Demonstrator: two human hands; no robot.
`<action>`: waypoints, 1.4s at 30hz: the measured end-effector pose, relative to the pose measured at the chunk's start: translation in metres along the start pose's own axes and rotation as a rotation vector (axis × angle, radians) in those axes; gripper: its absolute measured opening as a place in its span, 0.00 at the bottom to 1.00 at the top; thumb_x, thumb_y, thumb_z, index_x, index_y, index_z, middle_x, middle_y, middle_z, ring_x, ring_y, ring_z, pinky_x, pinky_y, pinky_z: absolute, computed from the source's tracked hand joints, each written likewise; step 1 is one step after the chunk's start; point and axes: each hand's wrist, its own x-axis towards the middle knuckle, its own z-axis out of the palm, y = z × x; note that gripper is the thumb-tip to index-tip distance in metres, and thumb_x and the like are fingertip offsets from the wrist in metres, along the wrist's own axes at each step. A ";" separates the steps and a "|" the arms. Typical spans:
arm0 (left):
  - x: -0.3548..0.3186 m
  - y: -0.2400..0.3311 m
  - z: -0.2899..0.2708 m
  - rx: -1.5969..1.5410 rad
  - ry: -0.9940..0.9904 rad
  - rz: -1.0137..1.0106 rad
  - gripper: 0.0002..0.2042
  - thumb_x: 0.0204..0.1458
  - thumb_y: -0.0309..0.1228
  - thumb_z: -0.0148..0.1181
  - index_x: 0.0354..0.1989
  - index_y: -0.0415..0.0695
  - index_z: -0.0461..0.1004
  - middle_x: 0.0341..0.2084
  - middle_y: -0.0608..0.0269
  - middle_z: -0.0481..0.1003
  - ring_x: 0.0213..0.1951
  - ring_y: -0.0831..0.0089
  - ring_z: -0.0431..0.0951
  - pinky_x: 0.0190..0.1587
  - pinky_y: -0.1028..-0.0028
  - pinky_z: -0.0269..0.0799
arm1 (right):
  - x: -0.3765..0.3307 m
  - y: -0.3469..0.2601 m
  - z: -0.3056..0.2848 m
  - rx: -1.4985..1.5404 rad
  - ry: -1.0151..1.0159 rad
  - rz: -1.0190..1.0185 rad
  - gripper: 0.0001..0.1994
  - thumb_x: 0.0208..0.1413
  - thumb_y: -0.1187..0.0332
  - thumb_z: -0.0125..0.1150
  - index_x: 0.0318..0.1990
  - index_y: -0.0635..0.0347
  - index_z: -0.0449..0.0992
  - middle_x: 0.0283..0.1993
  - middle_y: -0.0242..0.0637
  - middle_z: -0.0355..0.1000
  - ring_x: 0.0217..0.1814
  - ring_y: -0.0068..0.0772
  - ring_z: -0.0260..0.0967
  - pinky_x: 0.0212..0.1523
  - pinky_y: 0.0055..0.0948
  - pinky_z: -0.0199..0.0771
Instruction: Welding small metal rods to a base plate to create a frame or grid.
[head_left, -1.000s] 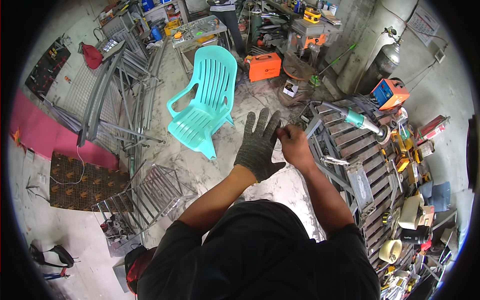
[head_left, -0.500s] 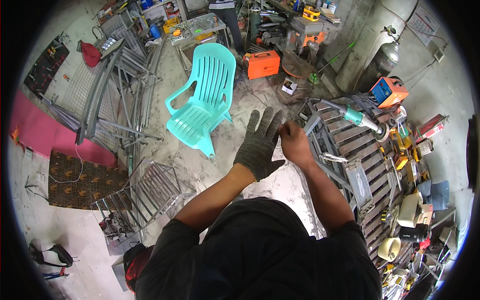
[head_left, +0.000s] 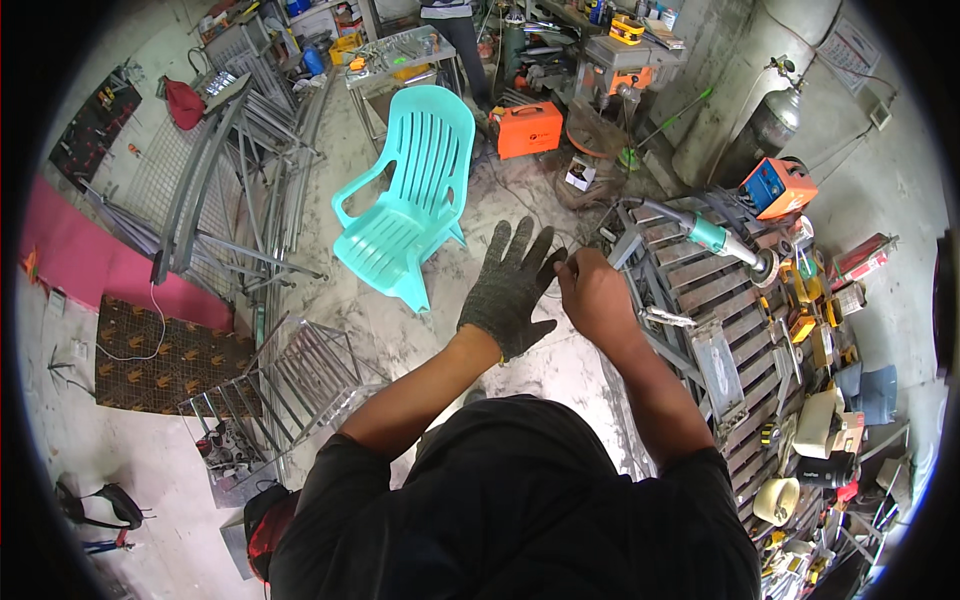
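Note:
A dark grey knit work glove [head_left: 502,290] covers my left hand [head_left: 508,295], which is raised in front of me with its fingers spread and its thumb out to the right. Bare, my right hand [head_left: 598,292] is closed in a pinch at the tip of the glove's index finger. Its curled fingers partly hide what lies between them. Beyond my left hand, on the floor, stands a turquoise plastic armchair [head_left: 405,190], touched by neither hand.
A slatted metal bench [head_left: 735,345] with a grinder [head_left: 712,235] and many tools runs along my right. An orange machine case [head_left: 527,130] sits beyond the chair. Metal frames [head_left: 215,190] lean at left; a low rack [head_left: 315,375] stands nearer. Another person [head_left: 455,40] is at the far table.
My gloved left hand has shifted slightly left, its fingers spreading a little wider. My right hand stays pinched at the index fingertip, having turned slightly.

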 end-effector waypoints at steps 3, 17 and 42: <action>-0.004 0.005 0.008 0.131 -0.021 -0.053 0.40 0.55 0.55 0.60 0.75 0.49 0.60 0.77 0.47 0.50 0.78 0.40 0.42 0.76 0.38 0.33 | -0.009 -0.022 -0.001 0.125 0.081 -0.301 0.13 0.59 0.60 0.68 0.35 0.61 0.75 0.36 0.47 0.72 0.37 0.55 0.75 0.38 0.49 0.76; -0.024 -0.009 0.086 0.304 0.385 -0.111 0.29 0.58 0.51 0.57 0.61 0.46 0.63 0.68 0.41 0.58 0.69 0.32 0.53 0.58 0.27 0.47 | -0.041 -0.050 0.052 0.057 -0.137 -0.399 0.05 0.52 0.72 0.63 0.35 0.60 0.74 0.40 0.43 0.69 0.45 0.46 0.72 0.43 0.40 0.79; 0.014 -0.045 0.138 0.475 -0.188 -0.143 0.40 0.57 0.58 0.52 0.75 0.50 0.56 0.77 0.48 0.49 0.76 0.36 0.46 0.71 0.30 0.35 | -0.033 -0.027 0.083 0.345 -0.498 -0.132 0.17 0.65 0.58 0.60 0.31 0.65 0.72 0.33 0.56 0.73 0.37 0.63 0.73 0.40 0.53 0.71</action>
